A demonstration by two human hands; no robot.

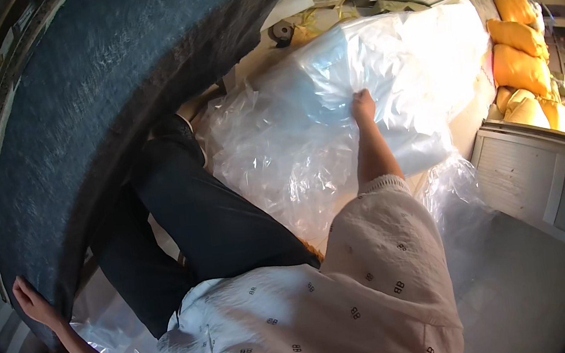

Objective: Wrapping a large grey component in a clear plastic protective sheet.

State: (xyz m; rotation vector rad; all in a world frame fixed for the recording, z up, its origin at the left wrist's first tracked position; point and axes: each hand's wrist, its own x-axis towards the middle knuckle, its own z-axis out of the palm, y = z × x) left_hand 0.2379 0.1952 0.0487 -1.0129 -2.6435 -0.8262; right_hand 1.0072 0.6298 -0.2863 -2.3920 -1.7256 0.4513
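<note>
Two bare hands are spread wide: you stretch between a dark, curved-looking desk (111, 70) on your left and a heap of clear plastic (279, 152) ahead and to your right, beyond your bent legs (209, 218). Orange bundles (521, 66) are stacked past its far right side, near the sunlit end. Near the desk, your shoe (185, 133) sits just beside the heap's left edge. Your right hand (363, 105) is clenched on the plastic, creases fanning from its fingers. Your left hand (33, 301) is at the desk's lower corner; whether its fingers grip the edge, you cannot tell from this view. A hard pull could tear the film, since the strain gathers at one small fistful. Slick, loose folds might slip from your fingers, and a step forward could snag your shoe and upset your balance.
</note>
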